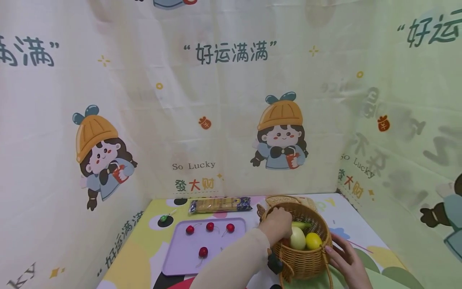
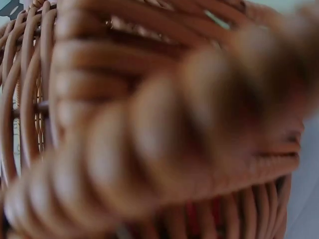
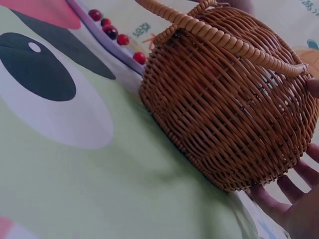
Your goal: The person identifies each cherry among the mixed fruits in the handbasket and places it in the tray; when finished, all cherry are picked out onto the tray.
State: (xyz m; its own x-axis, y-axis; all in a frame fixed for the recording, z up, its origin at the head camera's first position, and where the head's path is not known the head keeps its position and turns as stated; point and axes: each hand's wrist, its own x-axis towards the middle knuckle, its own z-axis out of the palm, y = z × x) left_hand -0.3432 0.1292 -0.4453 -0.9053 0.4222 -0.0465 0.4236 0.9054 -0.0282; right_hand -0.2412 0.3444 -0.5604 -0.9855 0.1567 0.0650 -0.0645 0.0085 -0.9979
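Observation:
A brown wicker basket [image 1: 304, 263] stands at the right, with a pale round fruit [image 1: 298, 238], a yellow lemon [image 1: 313, 241] and something long and green [image 1: 301, 225] inside. My left hand [image 1: 277, 223] reaches over its left rim; the fingers are hidden inside, and I cannot tell what they hold. Close up in the left wrist view, the basket's blurred wrapped handle [image 2: 154, 134] fills the picture. My right hand [image 1: 348, 261] rests against the basket's right side, thumb near the rim. From the right wrist, extended fingers [image 3: 269, 201] touch the wicker wall [image 3: 224, 99].
Left of the basket, a lilac tray [image 1: 180, 257] bears several red cherries [image 1: 203, 252]. A clear packet [image 1: 220, 204] of yellowish sticks lies behind it. A small green item [image 1: 163, 218] sits at the back left. Printed cloth walls [image 1: 231, 140] enclose the table.

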